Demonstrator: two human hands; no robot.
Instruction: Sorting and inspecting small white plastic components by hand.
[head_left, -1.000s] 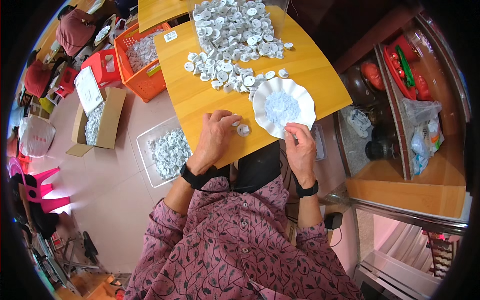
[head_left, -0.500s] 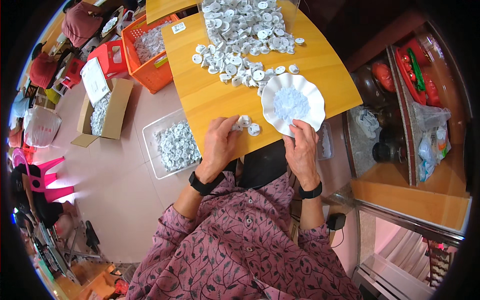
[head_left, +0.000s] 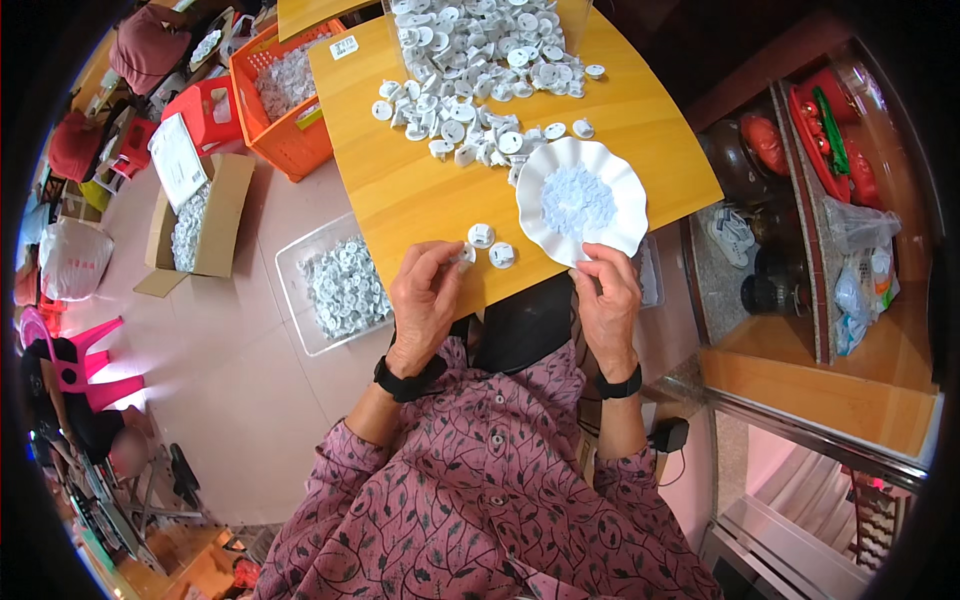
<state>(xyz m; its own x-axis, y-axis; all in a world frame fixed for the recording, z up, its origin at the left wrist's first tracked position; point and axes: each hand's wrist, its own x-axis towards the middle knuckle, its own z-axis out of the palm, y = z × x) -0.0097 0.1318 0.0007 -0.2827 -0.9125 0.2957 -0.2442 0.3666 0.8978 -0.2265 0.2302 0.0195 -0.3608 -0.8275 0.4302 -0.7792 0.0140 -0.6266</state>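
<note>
My left hand is at the near edge of the yellow table, thumb and fingers pinched on a small white plastic part. Two similar round white parts lie just beyond its fingertips. At the near rim of a white wavy-edged plate is my right hand, its fingertips drawn together; whatever they may hold is too small to make out. Pale bluish-white powder or flakes lie heaped on the plate. Past it, a loose pile of white parts spreads over the table.
A clear bin of white parts stands at the table's far end. On the floor to the left are another clear bin, a cardboard box and an orange crate. Shelves stand at right. Other people sit farther left.
My left hand has drawn slightly back and left with the small white part between its fingers. My right hand stays by the plate's rim. The whole view has shifted a little.
</note>
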